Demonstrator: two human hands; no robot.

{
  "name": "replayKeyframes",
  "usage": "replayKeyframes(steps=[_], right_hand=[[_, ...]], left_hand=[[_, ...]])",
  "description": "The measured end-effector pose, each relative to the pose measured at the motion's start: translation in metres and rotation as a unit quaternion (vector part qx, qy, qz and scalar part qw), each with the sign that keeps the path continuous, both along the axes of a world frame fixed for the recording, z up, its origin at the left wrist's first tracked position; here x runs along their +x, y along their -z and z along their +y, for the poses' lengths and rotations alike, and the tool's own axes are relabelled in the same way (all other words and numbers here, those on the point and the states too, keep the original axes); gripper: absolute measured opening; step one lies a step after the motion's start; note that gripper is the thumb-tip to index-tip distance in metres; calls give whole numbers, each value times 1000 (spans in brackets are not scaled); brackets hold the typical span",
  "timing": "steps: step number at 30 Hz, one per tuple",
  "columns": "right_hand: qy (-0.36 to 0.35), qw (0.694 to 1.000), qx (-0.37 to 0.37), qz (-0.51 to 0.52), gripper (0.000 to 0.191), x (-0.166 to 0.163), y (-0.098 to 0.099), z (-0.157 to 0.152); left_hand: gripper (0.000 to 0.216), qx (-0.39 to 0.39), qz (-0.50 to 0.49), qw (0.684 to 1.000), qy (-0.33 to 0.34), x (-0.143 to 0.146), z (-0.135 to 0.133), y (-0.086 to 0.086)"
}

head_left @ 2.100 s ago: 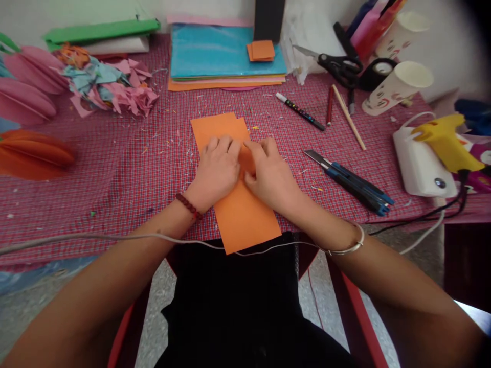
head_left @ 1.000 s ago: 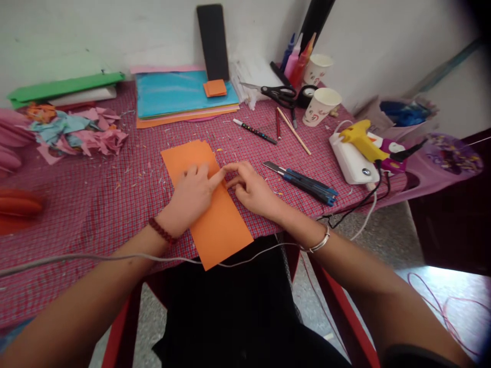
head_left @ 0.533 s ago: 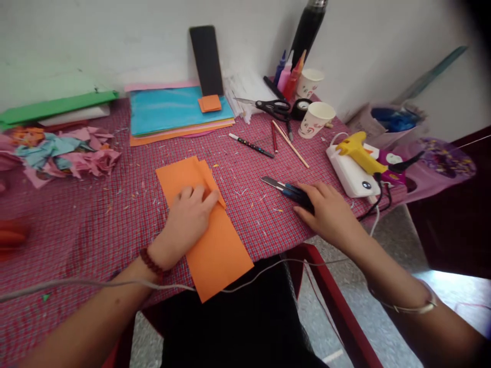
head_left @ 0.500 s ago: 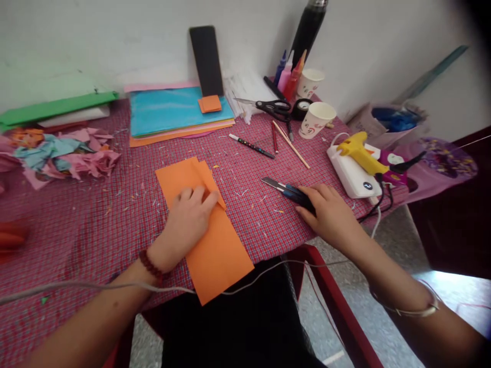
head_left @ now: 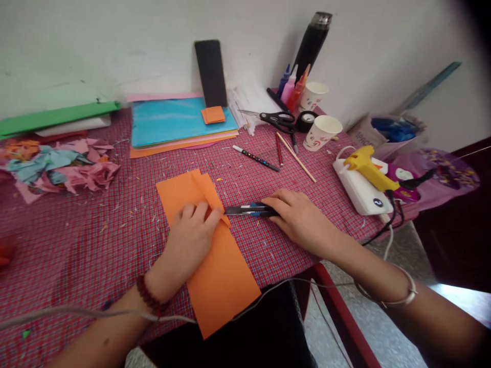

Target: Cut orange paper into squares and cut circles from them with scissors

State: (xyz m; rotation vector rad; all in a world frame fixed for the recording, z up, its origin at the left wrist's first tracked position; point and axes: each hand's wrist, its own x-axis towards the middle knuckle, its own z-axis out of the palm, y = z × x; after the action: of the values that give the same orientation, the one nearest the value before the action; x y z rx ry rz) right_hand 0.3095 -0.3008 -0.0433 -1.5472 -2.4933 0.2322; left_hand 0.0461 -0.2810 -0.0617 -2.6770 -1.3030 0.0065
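Observation:
My left hand [head_left: 194, 237] presses on a sheet of orange paper [head_left: 224, 286], its fingers curled over a folded flap [head_left: 209, 189] near the right edge. The sheet's lower end hangs past the table's front edge. My right hand [head_left: 295, 214] is closed around the handle of a utility knife [head_left: 253, 209], its blade out and pointing left. The blade tip lies at the fold beside my left fingertips; whether it is between the paper layers cannot be made out.
Behind the hands lie a marker [head_left: 256, 158], scissors [head_left: 278, 120] and a stack of coloured paper [head_left: 164, 122]. Paper cups [head_left: 322, 134] and a yellow glue gun [head_left: 368, 166] on a white box [head_left: 358, 191] stand right. Crumpled paper [head_left: 69, 166] lies left. A cable [head_left: 95, 311] crosses in front.
My right hand has brought the utility knife left, from the open table to the paper's fold. My left hand stays on the orange paper. The view has tilted slightly.

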Motion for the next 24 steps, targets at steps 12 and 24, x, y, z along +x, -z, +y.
replayKeyframes(steps=[12, 24], right_hand=[[-55, 998, -22, 3, 34, -2, 4, 3], [-88, 994, -42, 41, 32, -4, 7, 4]], left_hand=[[50, 12, -41, 999, -13, -3, 2, 7], [67, -96, -84, 991, 29, -9, 10, 15]])
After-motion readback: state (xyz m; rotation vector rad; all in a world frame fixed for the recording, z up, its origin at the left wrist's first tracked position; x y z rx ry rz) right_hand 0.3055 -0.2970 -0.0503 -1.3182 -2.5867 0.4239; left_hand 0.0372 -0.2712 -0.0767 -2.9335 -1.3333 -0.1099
